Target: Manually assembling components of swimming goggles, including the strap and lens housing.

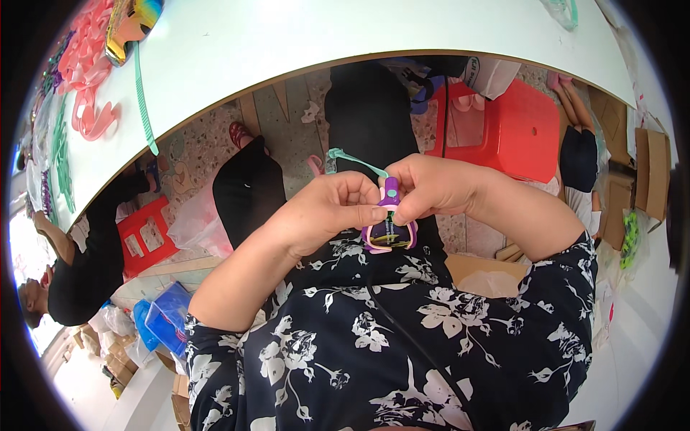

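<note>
My left hand (pixel 338 205) and my right hand (pixel 422 185) meet over my lap, fingers closed in a pinch. Between them is a small purple piece with a dark rounded face and pale pink edging (pixel 391 235); its exact kind is unclear. My left thumb presses near its upper part, and my right thumb and fingers grip the same area. Leading away to the upper left from my right fingers is a teal ribbed strap (pixel 359 162). Some fingertips are hidden behind the piece.
The white table (pixel 302 36) curves across the top, with pink straps (pixel 88 72), green straps (pixel 60 136) and a shiny multicoloured packet (pixel 133 29) at left. A red stool (pixel 525 129) stands on the right. Another person (pixel 86 251) sits at left; cardboard boxes (pixel 650 172) are at right.
</note>
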Available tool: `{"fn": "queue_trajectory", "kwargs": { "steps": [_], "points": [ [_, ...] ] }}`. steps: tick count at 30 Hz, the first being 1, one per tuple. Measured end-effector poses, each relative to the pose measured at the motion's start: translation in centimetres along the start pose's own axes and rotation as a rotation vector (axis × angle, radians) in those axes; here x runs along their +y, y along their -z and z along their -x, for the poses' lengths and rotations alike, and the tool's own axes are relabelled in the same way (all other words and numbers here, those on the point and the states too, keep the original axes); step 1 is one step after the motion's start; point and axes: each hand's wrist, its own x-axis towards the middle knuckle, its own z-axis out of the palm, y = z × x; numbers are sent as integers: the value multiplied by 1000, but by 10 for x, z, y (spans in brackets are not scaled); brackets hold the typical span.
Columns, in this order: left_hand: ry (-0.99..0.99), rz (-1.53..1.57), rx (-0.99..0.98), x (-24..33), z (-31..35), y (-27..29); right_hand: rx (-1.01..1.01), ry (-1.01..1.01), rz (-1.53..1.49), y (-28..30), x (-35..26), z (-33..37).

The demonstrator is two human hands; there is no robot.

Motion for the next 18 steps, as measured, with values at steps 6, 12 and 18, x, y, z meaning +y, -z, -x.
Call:
{"fn": "queue_trajectory", "kwargs": {
  "steps": [6,12,18],
  "points": [
    [-15,-41,10,1,-3,1,-63,-18,-44,5,4,-10],
    [-73,-129,106,1,1,-4,104,60,10,2,0,1],
    [-208,-364,279,-11,0,-9,352,291,99,-20,17,12]
  ]
}}
